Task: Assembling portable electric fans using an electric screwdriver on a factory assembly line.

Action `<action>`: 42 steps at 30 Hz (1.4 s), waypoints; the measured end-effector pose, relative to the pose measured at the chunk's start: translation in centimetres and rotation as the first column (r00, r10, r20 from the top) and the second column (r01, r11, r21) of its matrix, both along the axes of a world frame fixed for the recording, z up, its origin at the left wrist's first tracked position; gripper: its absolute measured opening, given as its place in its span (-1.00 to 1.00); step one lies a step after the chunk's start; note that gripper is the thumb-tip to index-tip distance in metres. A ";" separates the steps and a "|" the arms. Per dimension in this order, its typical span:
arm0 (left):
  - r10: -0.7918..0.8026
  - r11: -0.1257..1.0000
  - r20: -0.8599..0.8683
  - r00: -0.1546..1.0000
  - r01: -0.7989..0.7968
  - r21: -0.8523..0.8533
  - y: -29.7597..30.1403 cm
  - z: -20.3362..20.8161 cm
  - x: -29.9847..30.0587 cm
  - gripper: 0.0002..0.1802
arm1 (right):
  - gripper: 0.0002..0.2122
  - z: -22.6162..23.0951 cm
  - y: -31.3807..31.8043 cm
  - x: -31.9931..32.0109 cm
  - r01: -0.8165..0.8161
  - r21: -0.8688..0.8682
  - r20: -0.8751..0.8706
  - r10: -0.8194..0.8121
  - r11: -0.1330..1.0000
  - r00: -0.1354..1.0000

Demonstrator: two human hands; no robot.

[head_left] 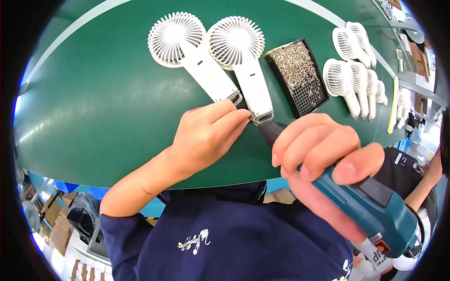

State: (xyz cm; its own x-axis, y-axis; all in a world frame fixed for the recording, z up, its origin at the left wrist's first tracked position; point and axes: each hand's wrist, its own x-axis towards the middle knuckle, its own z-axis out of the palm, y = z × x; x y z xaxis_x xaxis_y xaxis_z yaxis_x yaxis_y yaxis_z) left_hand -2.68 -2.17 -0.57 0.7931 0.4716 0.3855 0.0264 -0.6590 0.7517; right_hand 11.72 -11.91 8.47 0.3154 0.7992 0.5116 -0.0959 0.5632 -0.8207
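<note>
Two white handheld fans lie side by side on the green table, round slatted heads away from me and handles toward me: a left fan [194, 56] and a right fan [251, 77]. Each handle ends in a small metal loop. My left hand [206, 129] is closed in a pinch at the right fan's handle end, beside its loop; whatever is between the fingertips is hidden. My right hand [323, 147] wraps round a teal electric screwdriver [361, 203]. The tool's dark nose [272, 132] points at that same handle end, close to my left fingertips; the bit's exact contact is unclear.
A black tray [300, 105] of small metal screws stands right of the fans, with a grid showing at its near end. Several more white fans [340, 77] lie at the right. The green table [93, 103] curves toward me. Another person's arm [429, 180] shows at the far right.
</note>
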 end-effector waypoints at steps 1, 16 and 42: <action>-0.003 1.000 0.008 1.000 0.003 -0.030 -0.1 -0.1 0.2 -0.83 | -0.86 0.1 -0.2 0.1 0.013 -0.031 0.038 -0.012 0.999 0.999; -0.069 0.988 0.024 0.997 0.072 -0.136 -0.5 0.6 1.6 -0.71 | -0.32 -0.2 -0.7 2.1 -0.058 0.082 0.146 0.045 0.995 0.988; -0.001 0.999 -0.214 0.977 -0.007 -0.038 -1.2 1.6 1.0 -0.37 | -0.32 -1.1 -0.5 2.0 -0.074 0.030 0.141 0.069 0.997 0.988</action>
